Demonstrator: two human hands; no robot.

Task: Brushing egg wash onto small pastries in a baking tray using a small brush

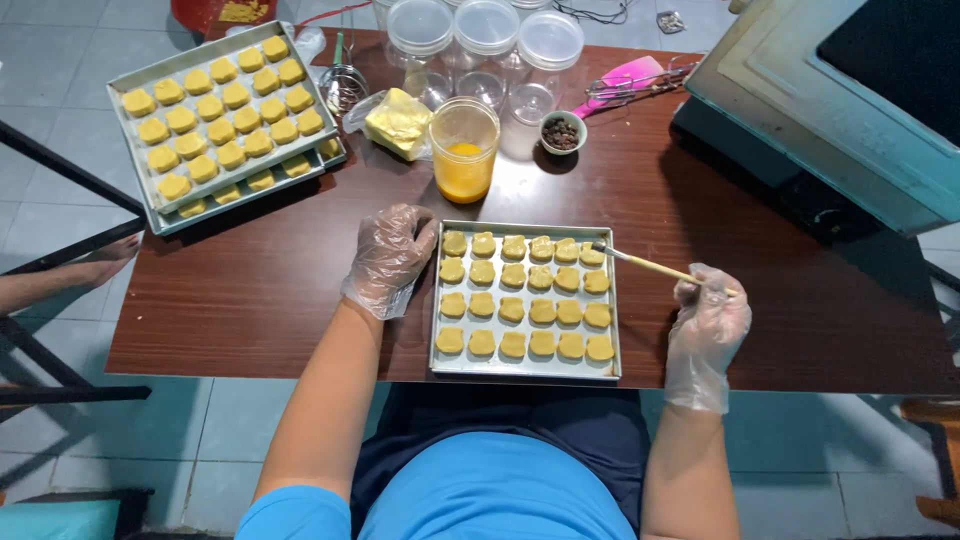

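A metal baking tray [525, 367] with several rows of yellow cookie pieces [512, 309] sits at the near edge of the brown table [250, 290]. My left hand [390, 258], in a clear plastic glove, rests against the tray's left rim. My right hand [708, 322], also gloved, holds a thin wooden brush [645, 264]. Its bristle tip touches a cookie in the tray's top right corner. A clear jar of orange-yellow liquid [464, 150] stands just behind the tray.
Stacked trays of yellow cookies [222, 113] sit at the far left. Behind are a bagged yellow block [398, 122], lidded clear jars [487, 45], a small bowl of dark bits [561, 132], a sieve [343, 85], a whisk and an oven [830, 100] at right. Another person's foot [105, 258] shows at left.
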